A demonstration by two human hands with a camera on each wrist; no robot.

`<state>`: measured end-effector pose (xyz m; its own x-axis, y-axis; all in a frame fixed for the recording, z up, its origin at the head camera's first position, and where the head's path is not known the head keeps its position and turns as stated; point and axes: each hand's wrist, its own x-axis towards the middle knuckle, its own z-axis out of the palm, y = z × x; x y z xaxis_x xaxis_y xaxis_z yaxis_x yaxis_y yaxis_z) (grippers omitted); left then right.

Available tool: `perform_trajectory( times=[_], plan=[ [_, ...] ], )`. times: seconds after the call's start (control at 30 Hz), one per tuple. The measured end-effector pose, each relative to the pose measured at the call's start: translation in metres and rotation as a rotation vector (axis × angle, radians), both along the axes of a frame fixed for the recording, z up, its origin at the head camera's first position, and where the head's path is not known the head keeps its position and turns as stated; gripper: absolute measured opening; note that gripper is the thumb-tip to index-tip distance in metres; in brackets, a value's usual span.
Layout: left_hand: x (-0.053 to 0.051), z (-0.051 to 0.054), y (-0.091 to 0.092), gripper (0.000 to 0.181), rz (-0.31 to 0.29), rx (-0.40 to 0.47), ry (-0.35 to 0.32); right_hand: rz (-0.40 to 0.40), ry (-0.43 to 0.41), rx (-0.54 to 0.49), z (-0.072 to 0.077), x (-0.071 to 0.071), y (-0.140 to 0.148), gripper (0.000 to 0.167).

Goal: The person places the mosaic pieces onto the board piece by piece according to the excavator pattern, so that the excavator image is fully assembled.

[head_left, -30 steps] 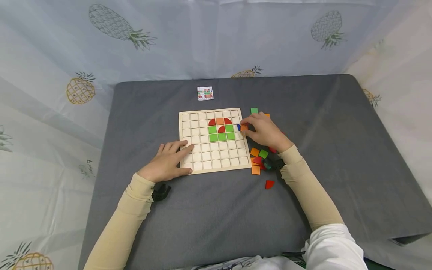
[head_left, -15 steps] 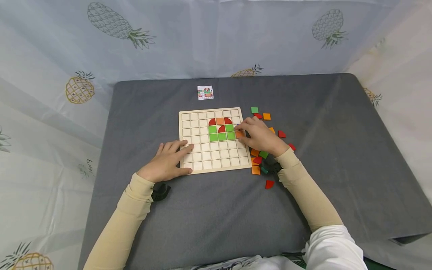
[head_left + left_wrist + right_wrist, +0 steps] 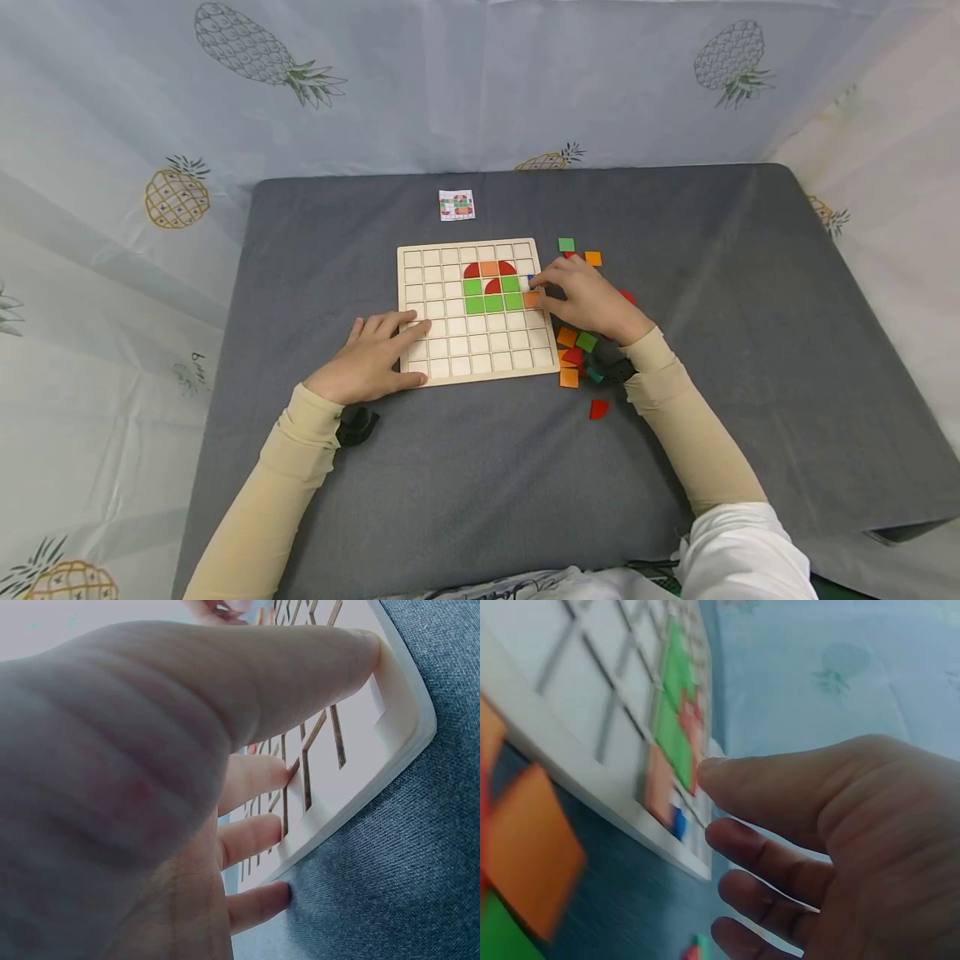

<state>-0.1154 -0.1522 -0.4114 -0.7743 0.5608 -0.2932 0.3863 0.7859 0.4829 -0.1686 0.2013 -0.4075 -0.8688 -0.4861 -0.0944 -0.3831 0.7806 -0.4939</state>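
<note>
A wooden grid board [image 3: 450,347] lies on the table, with red, green and orange pieces set in some cells. My left hand [image 3: 367,358] rests on its left edge with fingers spread, and the left wrist view shows the thumb [image 3: 315,667] lying on the rim. Beside the board's right edge is my right hand [image 3: 588,296], its fingers loosely bent and holding nothing. Near those fingertips, an orange square tile [image 3: 532,300] sits in a right-edge cell. Just beyond that tile is a blue piece [image 3: 678,823], mostly hidden by my fingers in the head view.
Loose orange [image 3: 569,377], green [image 3: 586,342] and red pieces [image 3: 598,409] lie right of the board, some overlapping. Farther back are a green tile [image 3: 566,244] and an orange tile [image 3: 592,258]. A small printed pattern card [image 3: 457,205] lies behind the board.
My right hand has carried the orange tile left onto the board, let go of it in a right-edge cell, and drawn slightly back to the right. My left hand has stayed put.
</note>
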Motion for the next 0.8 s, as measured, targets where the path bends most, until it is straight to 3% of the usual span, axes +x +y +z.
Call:
perform_trajectory(
  times=[0.17,0.3,0.5,0.8],
  plan=[
    [0.000,0.001,0.000,0.077,-0.002,0.001,-0.006,-0.086,-0.059,-0.077,0.013,0.007,0.018,0.033],
    [0.000,0.001,0.000,0.078,-0.002,0.002,-0.009,-0.156,-0.068,-0.082,0.019,0.013,0.033,0.032],
    [0.000,0.000,-0.001,0.079,-0.003,-0.006,-0.014,-0.176,-0.001,0.001,0.012,0.015,0.052,0.030],
    [0.001,0.002,0.000,0.077,-0.006,-0.004,0.006,-0.170,-0.061,0.120,-0.004,0.016,0.057,0.032]
  ],
)
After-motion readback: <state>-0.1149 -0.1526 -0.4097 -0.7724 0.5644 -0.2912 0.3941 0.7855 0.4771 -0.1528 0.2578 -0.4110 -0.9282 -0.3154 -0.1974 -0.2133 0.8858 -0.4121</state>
